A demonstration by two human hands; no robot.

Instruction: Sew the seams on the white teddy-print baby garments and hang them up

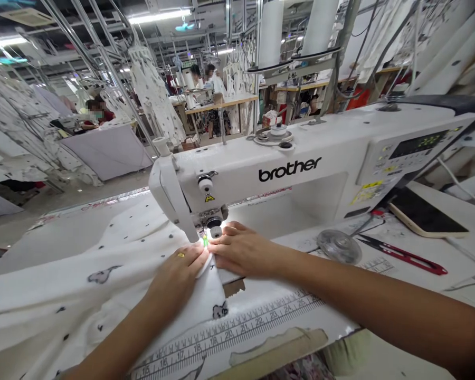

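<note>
White cloth (130, 279) with grey prints spreads over the left of the bench (259, 291), its near side running out of view past the left forearm. A ruler strip (237, 333) follows the bench's front edge, its lower numbers cut off at the bottom.

The left hand (182, 266), wearing a yellow ring (181, 255), lies on the cloth just beside the needle area. Close by, the right hand (241, 252) rests palm down to the right of it, fingers reaching under the head of the sewing machine (237, 169). Bright lamp glare swallows the fingertips and a small green patch, so I cannot tell whether the grip of either hand is closed on the cloth or merely pressing it. The needle itself is lost in that light.

Right of the hands sit a clear round piece (339, 246), hard to identify, red-handled snips (411, 256) and a dark-screened phone (425, 211).

Beyond the machine, two thread cones (271, 34) are cropped by the top edge. Farther off, spotted garments (152, 89) hang, and co-workers (97, 113) sit partly hidden behind benches and cloth.
</note>
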